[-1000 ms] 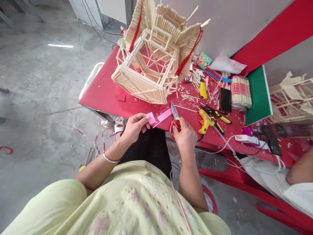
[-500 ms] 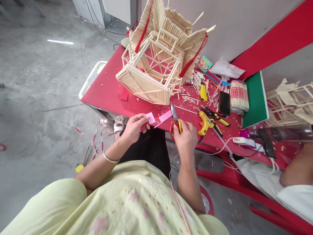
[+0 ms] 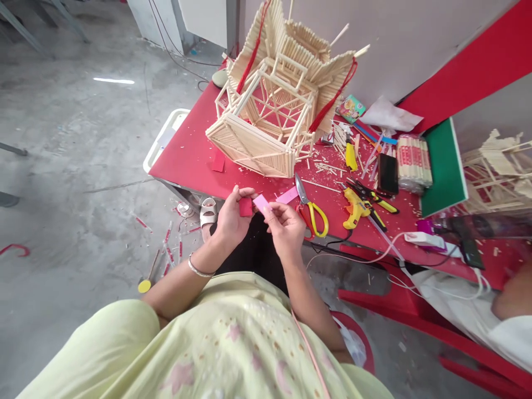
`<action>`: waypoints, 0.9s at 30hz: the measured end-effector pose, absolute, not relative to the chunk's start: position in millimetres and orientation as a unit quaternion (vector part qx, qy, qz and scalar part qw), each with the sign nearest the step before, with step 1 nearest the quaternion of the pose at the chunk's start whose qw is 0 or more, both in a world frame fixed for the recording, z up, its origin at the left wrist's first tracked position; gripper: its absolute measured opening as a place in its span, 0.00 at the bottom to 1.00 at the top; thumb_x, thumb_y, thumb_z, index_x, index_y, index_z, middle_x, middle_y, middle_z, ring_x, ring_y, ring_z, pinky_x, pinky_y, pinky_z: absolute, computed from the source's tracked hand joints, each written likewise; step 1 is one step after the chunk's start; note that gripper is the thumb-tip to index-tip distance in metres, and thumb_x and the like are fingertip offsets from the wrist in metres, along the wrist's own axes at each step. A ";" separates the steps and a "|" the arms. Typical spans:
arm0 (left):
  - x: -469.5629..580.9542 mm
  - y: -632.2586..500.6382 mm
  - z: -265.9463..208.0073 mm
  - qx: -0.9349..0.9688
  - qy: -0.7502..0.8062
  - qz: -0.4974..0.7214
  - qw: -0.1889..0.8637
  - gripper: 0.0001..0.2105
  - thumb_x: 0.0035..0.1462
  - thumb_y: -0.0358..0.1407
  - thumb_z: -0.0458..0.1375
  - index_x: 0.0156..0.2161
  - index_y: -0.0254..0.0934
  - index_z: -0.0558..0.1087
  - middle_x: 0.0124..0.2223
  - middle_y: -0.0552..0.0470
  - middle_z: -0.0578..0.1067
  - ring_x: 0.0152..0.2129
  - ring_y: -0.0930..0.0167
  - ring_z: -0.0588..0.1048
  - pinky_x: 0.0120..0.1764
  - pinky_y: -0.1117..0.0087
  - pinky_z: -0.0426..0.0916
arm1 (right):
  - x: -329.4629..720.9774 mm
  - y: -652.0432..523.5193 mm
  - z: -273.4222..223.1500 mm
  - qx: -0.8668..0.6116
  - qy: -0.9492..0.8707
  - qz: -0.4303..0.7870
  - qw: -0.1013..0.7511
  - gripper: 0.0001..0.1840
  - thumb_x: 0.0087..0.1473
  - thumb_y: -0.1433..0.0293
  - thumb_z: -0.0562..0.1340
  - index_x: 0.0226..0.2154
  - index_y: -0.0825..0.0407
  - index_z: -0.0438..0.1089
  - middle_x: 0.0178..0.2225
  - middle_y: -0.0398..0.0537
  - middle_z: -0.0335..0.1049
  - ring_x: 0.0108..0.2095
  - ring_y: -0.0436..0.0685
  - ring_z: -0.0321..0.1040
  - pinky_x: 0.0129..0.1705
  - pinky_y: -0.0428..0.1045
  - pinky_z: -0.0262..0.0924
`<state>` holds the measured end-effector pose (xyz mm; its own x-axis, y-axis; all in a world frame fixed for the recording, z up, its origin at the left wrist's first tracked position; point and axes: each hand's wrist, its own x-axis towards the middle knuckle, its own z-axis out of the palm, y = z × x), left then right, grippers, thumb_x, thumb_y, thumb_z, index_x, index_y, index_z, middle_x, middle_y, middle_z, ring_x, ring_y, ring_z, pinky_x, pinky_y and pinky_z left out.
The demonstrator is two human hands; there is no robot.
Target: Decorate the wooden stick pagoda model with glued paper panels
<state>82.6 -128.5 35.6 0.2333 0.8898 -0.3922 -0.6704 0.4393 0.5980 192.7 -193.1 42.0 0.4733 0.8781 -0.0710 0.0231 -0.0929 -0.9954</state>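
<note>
My left hand is closed around a small red paper piece, which lies against its fingers. Between the thumb and fingers of my right hand is a small pink paper piece, held close beside the red one. A pink paper strip lies at the table's front edge, just beyond my right hand. Next to it rest scissors with red and yellow handles, their blades on the table. Behind both hands stands a pavilion-like model built of wooden sticks, with red tassels.
On the red table to the right are a yellow glue gun, pliers, a yellow cutter, a phone and bundled sticks. A power strip with cables lies near another person's arm.
My right hand has let go of the scissors, leaving them on the table. It has moved left and taken the pink paper piece from my left hand, which now shows the red piece.
</note>
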 end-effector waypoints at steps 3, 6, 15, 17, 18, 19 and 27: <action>85.7 -128.8 34.3 0.161 0.366 0.549 0.734 0.19 0.60 0.53 0.63 0.37 0.37 0.76 0.37 0.51 0.78 0.34 0.72 0.78 0.41 0.71 0.75 | 175.1 -197.3 33.2 -0.624 -0.315 0.431 0.570 0.21 0.52 0.52 0.72 0.39 0.50 0.76 0.30 0.43 0.76 0.28 0.51 0.70 0.25 0.44 0.64; 89.9 -133.5 31.9 0.204 0.373 0.582 0.693 0.17 0.60 0.51 0.64 0.38 0.37 0.76 0.38 0.51 0.78 0.34 0.73 0.78 0.41 0.72 0.74 | 161.6 -194.1 23.7 -0.613 -0.274 0.460 0.581 0.22 0.50 0.51 0.73 0.37 0.50 0.75 0.29 0.42 0.75 0.27 0.50 0.69 0.23 0.44 0.64; 86.9 -144.3 37.3 0.258 0.393 0.590 0.656 0.17 0.65 0.53 0.60 0.41 0.40 0.75 0.38 0.50 0.80 0.31 0.72 0.77 0.30 0.75 0.70 | 149.8 -184.8 19.0 -0.584 -0.221 0.483 0.614 0.21 0.48 0.52 0.73 0.34 0.50 0.73 0.24 0.38 0.71 0.22 0.47 0.61 0.22 0.44 0.59; 84.3 -143.4 35.9 0.275 0.389 0.581 0.660 0.20 0.65 0.56 0.58 0.49 0.43 0.74 0.42 0.50 0.82 0.32 0.71 0.78 0.28 0.74 0.69 | 153.8 -183.7 20.1 -0.582 -0.218 0.472 0.626 0.21 0.48 0.52 0.74 0.35 0.50 0.74 0.25 0.38 0.71 0.23 0.48 0.63 0.22 0.44 0.58; 82.9 -142.3 34.4 0.284 0.383 0.578 0.663 0.21 0.64 0.56 0.60 0.52 0.44 0.73 0.44 0.50 0.82 0.33 0.71 0.78 0.30 0.74 0.70 | 157.5 -183.0 20.6 -0.584 -0.219 0.461 0.631 0.22 0.48 0.53 0.74 0.36 0.50 0.74 0.26 0.39 0.72 0.24 0.48 0.64 0.23 0.44 0.58; 81.3 -140.8 32.5 0.294 0.376 0.571 0.668 0.22 0.62 0.54 0.63 0.53 0.44 0.73 0.45 0.50 0.82 0.34 0.72 0.78 0.31 0.74 0.70 | 162.2 -182.3 21.0 -0.586 -0.223 0.450 0.635 0.22 0.48 0.53 0.74 0.37 0.50 0.74 0.27 0.39 0.72 0.25 0.48 0.65 0.23 0.43 0.58; 74.8 -132.4 22.0 0.355 0.391 0.471 0.706 0.17 0.45 0.41 0.77 0.29 0.34 0.75 0.24 0.58 0.73 0.21 0.80 0.68 0.26 0.79 0.63 | 190.0 -182.7 28.8 -0.602 -0.288 0.379 0.641 0.22 0.51 0.53 0.73 0.42 0.49 0.74 0.33 0.42 0.74 0.29 0.48 0.67 0.26 0.43 0.62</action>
<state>74.8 -132.4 22.0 0.2505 0.9433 -0.2177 -0.3878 0.3038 0.8702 190.0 -182.7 28.8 0.5466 0.8328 -0.0877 -0.1406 -0.0120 -0.9900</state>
